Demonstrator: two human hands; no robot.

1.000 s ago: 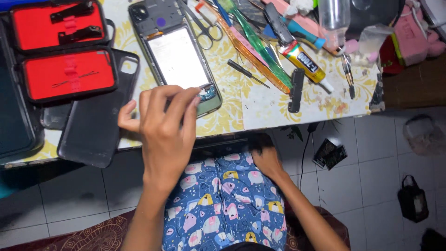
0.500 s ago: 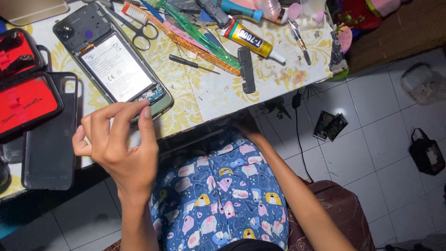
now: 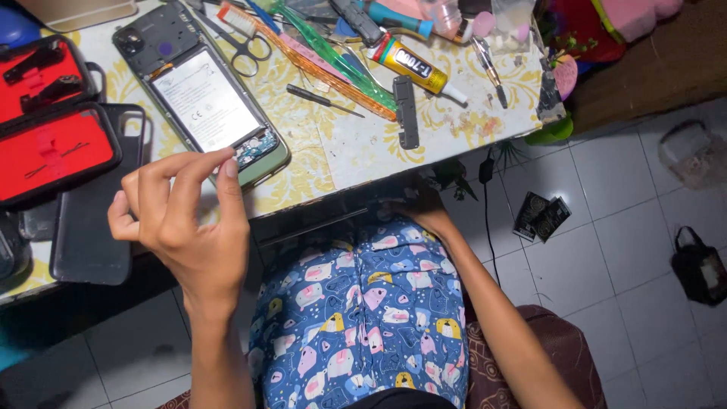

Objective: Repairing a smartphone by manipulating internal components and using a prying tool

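A white tiled floor (image 3: 606, 197) lies beneath a cluttered surface (image 3: 363, 144) covered in a cloth with a yellow floral pattern. On it rests an opened smartphone (image 3: 201, 95) with its back cover off, the battery exposed, lying at a slant near the front edge. The left hand (image 3: 182, 223) hovers just in front of the phone's lower end, fingers loosely curled and parted, the forefinger and thumb close together but gripping nothing that can be made out. The right hand (image 3: 420, 212) reaches under the front edge of the surface, mostly in shadow, so whether it is open or closed cannot be told.

To the left of the phone sits an open red-lined tool case (image 3: 49, 113), and a dark phone cover (image 3: 95, 227) lies beside it. Behind the phone are scissors (image 3: 246, 42), a small screwdriver (image 3: 322, 98), a yellow tube of glue (image 3: 413, 64), green and orange plastic strips (image 3: 333, 60) and tweezers (image 3: 488, 68). The person's lap shows blue patterned fabric (image 3: 363, 303). A small black bag (image 3: 700, 265) stands on the floor at the right.
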